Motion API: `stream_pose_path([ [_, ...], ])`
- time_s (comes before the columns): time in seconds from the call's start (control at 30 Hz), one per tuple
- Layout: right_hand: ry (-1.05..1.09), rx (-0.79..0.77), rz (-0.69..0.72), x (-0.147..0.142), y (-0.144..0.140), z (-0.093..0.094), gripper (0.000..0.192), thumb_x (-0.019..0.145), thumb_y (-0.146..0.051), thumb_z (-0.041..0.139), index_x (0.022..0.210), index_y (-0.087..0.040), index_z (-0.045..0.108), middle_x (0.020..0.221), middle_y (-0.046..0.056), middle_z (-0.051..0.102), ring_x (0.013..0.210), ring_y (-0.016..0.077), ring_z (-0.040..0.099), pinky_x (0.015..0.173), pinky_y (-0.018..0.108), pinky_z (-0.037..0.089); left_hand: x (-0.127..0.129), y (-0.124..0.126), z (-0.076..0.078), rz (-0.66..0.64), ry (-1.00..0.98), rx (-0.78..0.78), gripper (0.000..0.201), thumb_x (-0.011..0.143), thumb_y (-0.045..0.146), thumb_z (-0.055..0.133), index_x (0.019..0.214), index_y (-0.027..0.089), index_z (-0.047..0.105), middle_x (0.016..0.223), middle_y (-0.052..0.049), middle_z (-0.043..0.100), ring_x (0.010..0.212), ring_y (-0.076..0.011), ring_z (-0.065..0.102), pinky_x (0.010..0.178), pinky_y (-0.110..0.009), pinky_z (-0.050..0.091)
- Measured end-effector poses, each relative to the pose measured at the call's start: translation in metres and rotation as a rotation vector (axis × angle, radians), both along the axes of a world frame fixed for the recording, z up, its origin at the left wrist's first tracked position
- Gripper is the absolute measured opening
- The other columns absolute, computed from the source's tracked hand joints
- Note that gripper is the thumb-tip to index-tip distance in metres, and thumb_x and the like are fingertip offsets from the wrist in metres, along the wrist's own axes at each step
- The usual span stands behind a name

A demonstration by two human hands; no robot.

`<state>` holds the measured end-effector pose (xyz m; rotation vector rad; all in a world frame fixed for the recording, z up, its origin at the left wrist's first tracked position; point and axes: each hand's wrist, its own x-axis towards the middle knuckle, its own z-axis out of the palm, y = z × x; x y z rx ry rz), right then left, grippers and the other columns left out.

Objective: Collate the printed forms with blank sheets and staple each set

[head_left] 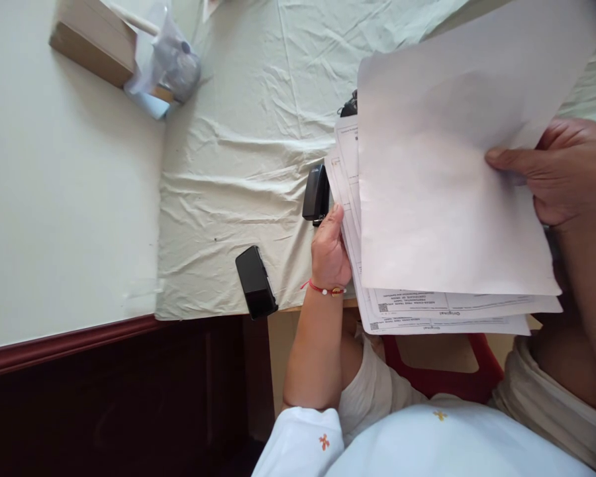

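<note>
A blank white rectangular sheet of paper (442, 199) fills the upper right of the frame, its right side pinched by the right hand (571, 172), thumb on top, the other fingers partly hidden. Beneath it, white printed paper forms (412, 303) are grasped along their left edge by the left hand (330, 255), which wears a red cord bracelet (322, 289). On the pale-green-cloth-covered table (218, 179), a black oblong stapler-like device (314, 192) lies just beyond that hand; a black rectangular phone (255, 281) lies left of centre. A brown cardboard box (94, 43) and clear plastic bag (171, 63) occupy the upper left.
</note>
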<state>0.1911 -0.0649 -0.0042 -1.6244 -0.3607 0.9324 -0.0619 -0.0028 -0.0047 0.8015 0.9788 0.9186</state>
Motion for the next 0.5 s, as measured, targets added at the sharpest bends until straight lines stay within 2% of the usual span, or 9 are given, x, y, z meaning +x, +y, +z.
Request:
stream_pose_path([
  [0.1,-0.013,0.014,0.02,0.0008,-0.001,-0.0037,0.027,0.085,-0.004,0.074,0.107,-0.018,0.078,0.116,0.005,0.077,0.082,0.0103,0.075,0.062,0.018,0.059,0.0003,-0.0001,-0.0003,-0.009,-0.021,-0.022,0.031,0.095,0.041,0.063,0.114,0.021,0.077,0.135,-0.005,0.072,0.146,-0.0283,0.051,0.12,-0.041,0.046],
  [0.27,-0.023,-0.037,0.035,-0.0034,-0.0014,0.0023,0.025,0.088,-0.006,0.072,0.11,-0.015,0.077,0.122,0.008,0.075,0.088,0.0144,0.076,0.063,0.021,0.06,0.0005,-0.0004,0.0003,-0.006,-0.071,-0.052,0.027,0.095,0.037,0.064,0.11,0.019,0.078,0.136,-0.006,0.072,0.147,-0.0288,0.049,0.123,-0.04,0.042],
  [0.5,-0.06,-0.017,0.042,-0.0008,-0.0027,-0.004,0.026,0.085,-0.011,0.077,0.108,-0.022,0.078,0.121,0.004,0.075,0.1,0.0206,0.076,0.071,0.024,0.065,0.0013,-0.0013,0.0013,0.055,-0.117,-0.116,0.028,0.093,0.033,0.067,0.116,0.02,0.078,0.139,-0.005,0.07,0.152,-0.0278,0.042,0.128,-0.039,0.034],
])
